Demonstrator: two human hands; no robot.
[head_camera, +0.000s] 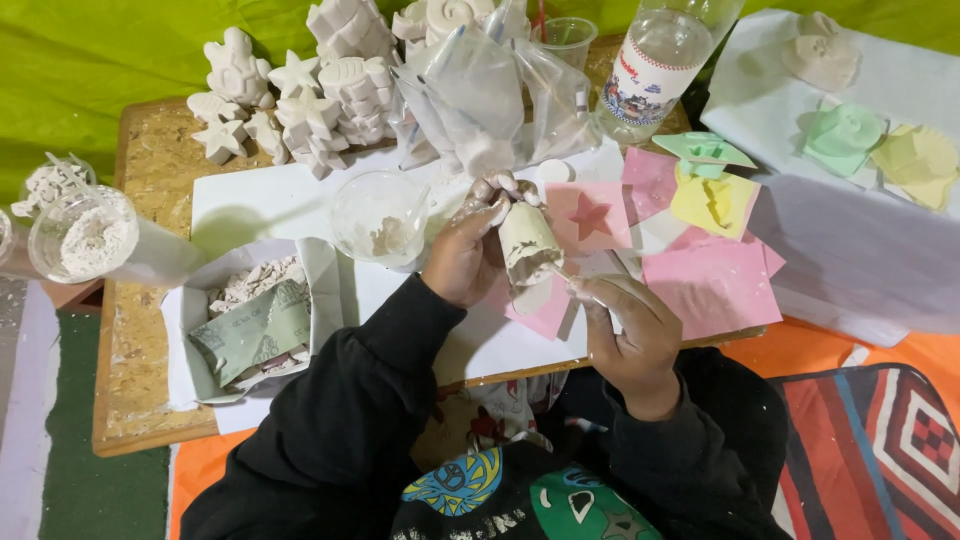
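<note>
My left hand (468, 248) grips a pale rubber mould (527, 243), held tilted above the white paper on the low board. My right hand (628, 325) holds a thin stick (566, 274) whose tip reaches into the mould's lower opening. Both hands are smeared with white plaster. A clear plastic cup (378, 217) with plaster residue stands just left of my left hand. A pink square mould with a red star (589, 217) lies just right of the held mould.
White plaster figures (290, 95) stand at the board's back. Plastic bags (485, 90) and a bottle (655, 65) are behind. Pink, yellow and green moulds (710, 215) lie to the right. A cup of white powder (85, 235) and a box of broken plaster (250, 320) sit at the left.
</note>
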